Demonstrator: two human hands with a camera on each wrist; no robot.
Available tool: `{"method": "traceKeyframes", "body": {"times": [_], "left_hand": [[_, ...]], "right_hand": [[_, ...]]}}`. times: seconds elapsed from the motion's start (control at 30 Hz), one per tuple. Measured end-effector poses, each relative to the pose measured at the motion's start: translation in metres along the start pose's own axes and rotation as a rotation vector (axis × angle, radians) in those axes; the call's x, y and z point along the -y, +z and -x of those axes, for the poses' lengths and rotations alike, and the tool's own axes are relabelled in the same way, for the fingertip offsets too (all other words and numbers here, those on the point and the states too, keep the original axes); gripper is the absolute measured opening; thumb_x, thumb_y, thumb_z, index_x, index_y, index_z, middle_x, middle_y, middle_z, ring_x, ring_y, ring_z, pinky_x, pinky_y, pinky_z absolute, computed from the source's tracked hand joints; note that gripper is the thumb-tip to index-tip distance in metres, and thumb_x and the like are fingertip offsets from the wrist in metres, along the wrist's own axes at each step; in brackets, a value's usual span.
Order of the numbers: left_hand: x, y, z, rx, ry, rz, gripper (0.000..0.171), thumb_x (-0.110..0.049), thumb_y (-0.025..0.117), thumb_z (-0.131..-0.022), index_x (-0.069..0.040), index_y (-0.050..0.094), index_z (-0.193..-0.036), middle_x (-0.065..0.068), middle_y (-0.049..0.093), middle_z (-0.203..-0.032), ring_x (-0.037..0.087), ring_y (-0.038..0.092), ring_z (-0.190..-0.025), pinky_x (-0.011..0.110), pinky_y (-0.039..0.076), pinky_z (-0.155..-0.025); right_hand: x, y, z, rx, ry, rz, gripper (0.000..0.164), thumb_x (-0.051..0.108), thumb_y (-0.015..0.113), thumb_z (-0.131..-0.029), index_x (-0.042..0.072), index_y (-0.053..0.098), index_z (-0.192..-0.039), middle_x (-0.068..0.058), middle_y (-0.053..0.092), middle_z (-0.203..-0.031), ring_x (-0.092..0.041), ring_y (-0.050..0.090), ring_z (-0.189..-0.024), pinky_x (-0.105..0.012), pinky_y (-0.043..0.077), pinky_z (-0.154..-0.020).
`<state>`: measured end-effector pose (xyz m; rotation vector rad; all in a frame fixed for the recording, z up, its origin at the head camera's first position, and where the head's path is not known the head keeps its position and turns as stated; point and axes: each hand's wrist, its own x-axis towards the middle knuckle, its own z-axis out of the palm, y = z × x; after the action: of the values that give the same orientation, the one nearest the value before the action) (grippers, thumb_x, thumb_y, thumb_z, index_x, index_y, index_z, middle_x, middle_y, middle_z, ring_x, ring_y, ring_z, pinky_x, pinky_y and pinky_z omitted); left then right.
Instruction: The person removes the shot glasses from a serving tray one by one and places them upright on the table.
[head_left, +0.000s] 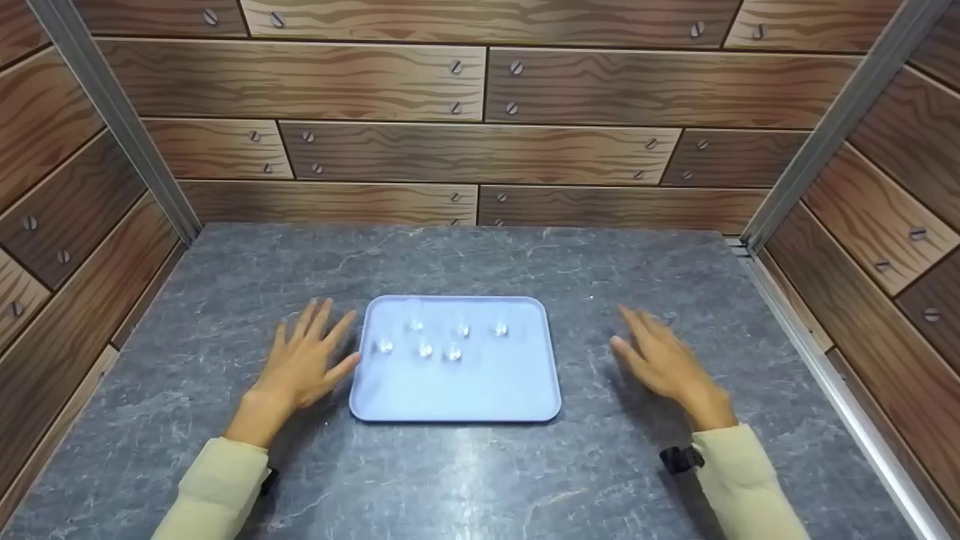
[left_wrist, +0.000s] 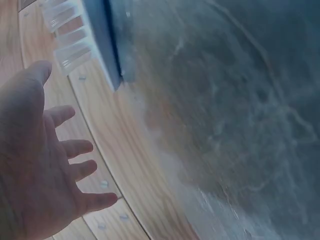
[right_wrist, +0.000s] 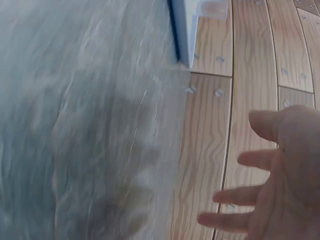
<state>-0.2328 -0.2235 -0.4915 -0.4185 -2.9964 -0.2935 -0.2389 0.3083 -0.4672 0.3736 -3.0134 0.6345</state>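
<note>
A light blue tray [head_left: 465,394] lies flat on the table. Several small clear cups [head_left: 452,352] stand on it in two loose rows, toward its far and left parts; a few cups [left_wrist: 75,54] show from the side in the left wrist view. My left hand [head_left: 296,371], fingers spread and holding nothing, hovers at the tray's left edge. Its thumb tip reaches that edge in the head view, and whether it touches cannot be told. Well to the right of the tray is my right hand [head_left: 667,364], its fingers extended and nothing in it.
The table [head_left: 465,480] has a grey marbled top. Wood-patterned walls [head_left: 480,82] stand behind it and at both sides, with metal posts [head_left: 817,135] at the back corners. A metal rail [head_left: 847,405] runs along the right edge.
</note>
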Motion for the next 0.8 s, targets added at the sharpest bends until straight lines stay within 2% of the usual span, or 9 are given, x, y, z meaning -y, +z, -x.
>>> {"method": "traceKeyframes", "body": {"times": [0.13,0.2,0.4,0.6,0.8], "left_hand": [[-0.004,0.003,-0.007,0.028,0.015,-0.031,0.069,-0.054,0.054,-0.103,-0.018,0.041,-0.159,0.024,0.031,-0.166,0.048,0.025,-0.155,0.08,0.021,-0.114],[-0.005,0.005,-0.01,0.049,0.022,-0.053,0.069,-0.054,0.054,-0.102,-0.016,0.042,-0.159,0.024,0.033,-0.166,0.048,0.027,-0.155,0.081,0.022,-0.114],[-0.006,0.012,-0.014,0.089,0.04,-0.089,0.072,-0.056,0.053,-0.102,-0.014,0.041,-0.159,0.025,0.034,-0.165,0.048,0.028,-0.154,0.081,0.022,-0.114],[-0.006,0.016,-0.017,0.119,0.043,-0.079,0.071,-0.056,0.052,-0.102,-0.015,0.041,-0.159,0.026,0.035,-0.164,0.05,0.028,-0.153,0.081,0.023,-0.113],[-0.005,0.018,-0.018,0.188,0.011,-0.033,0.072,-0.055,0.05,-0.104,-0.017,0.034,-0.162,0.028,0.034,-0.163,0.056,0.038,-0.145,0.083,0.033,-0.103]], "right_hand": [[0.01,0.004,-0.005,-0.006,-0.111,-0.068,0.059,0.029,0.054,-0.107,-0.003,0.04,-0.155,-0.03,0.043,-0.157,-0.052,0.041,-0.145,-0.066,0.031,-0.119],[0.014,0.007,-0.008,-0.006,-0.137,-0.086,0.058,0.027,0.056,-0.106,-0.004,0.043,-0.154,-0.028,0.047,-0.156,-0.05,0.044,-0.144,-0.063,0.032,-0.12],[0.025,0.012,-0.014,0.034,-0.157,-0.108,0.057,0.027,0.057,-0.106,-0.004,0.044,-0.153,-0.027,0.048,-0.155,-0.047,0.046,-0.144,-0.061,0.034,-0.12],[0.035,0.013,-0.021,0.052,-0.187,-0.113,0.058,0.029,0.057,-0.107,0.0,0.044,-0.155,-0.024,0.049,-0.156,-0.046,0.047,-0.144,-0.061,0.035,-0.119],[0.048,0.013,-0.03,0.101,-0.204,-0.109,0.057,0.028,0.056,-0.107,0.001,0.042,-0.156,-0.023,0.048,-0.157,-0.044,0.047,-0.144,-0.06,0.036,-0.119]]}}
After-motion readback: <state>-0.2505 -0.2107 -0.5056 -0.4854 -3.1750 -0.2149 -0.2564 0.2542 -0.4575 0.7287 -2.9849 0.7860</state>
